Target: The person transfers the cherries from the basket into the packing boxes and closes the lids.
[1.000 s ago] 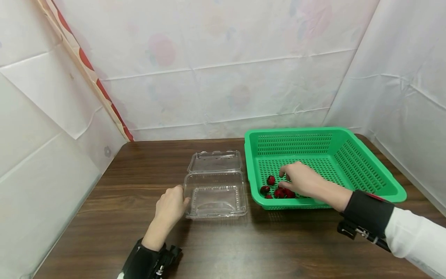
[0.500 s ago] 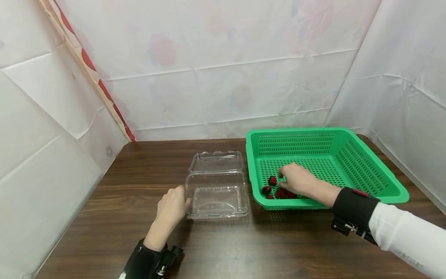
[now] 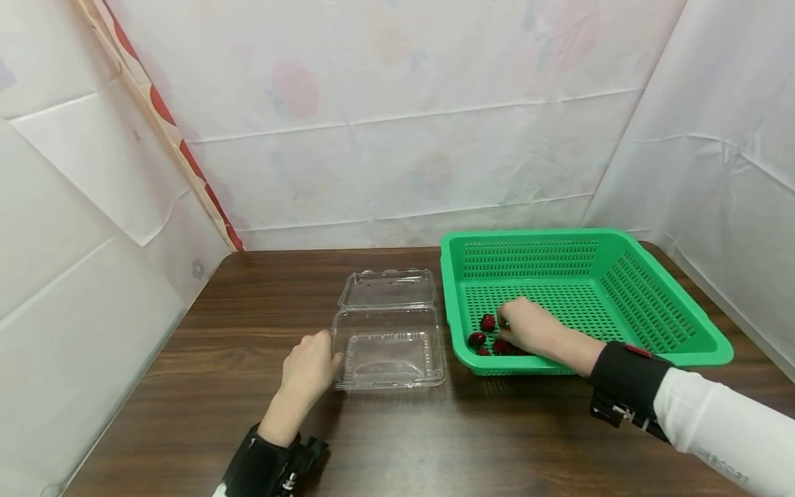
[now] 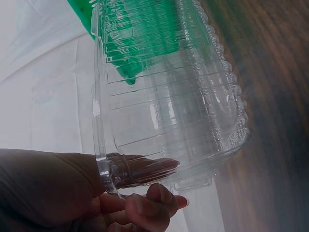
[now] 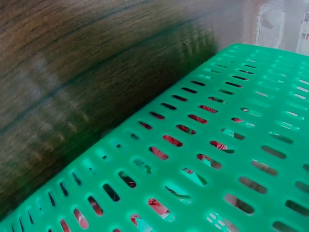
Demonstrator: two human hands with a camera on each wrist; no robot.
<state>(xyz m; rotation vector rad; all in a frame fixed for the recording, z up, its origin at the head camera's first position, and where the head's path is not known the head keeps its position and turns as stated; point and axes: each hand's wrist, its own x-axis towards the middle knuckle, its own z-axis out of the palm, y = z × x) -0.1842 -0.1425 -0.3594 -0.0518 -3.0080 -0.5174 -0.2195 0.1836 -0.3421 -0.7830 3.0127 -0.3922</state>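
Several dk-red pcs (image 3: 500,346) lie in the grn basket (image 3: 534,235), around its 8 o'clock. R hand (image 3: 528,327) is right over them, thumb & index bent w/ a narrow gap; can't tell if they hold a pc. Clr container (image 3: 390,352) sits at basket's 9 o'clock, lid (image 3: 388,288) flipped open toward 12. L hand (image 3: 308,362) pinches its rim at approx. 9 o'clock. All on a dk wood tbl (image 3: 248,317); wht sheet (image 3: 397,159) hangs at 12.
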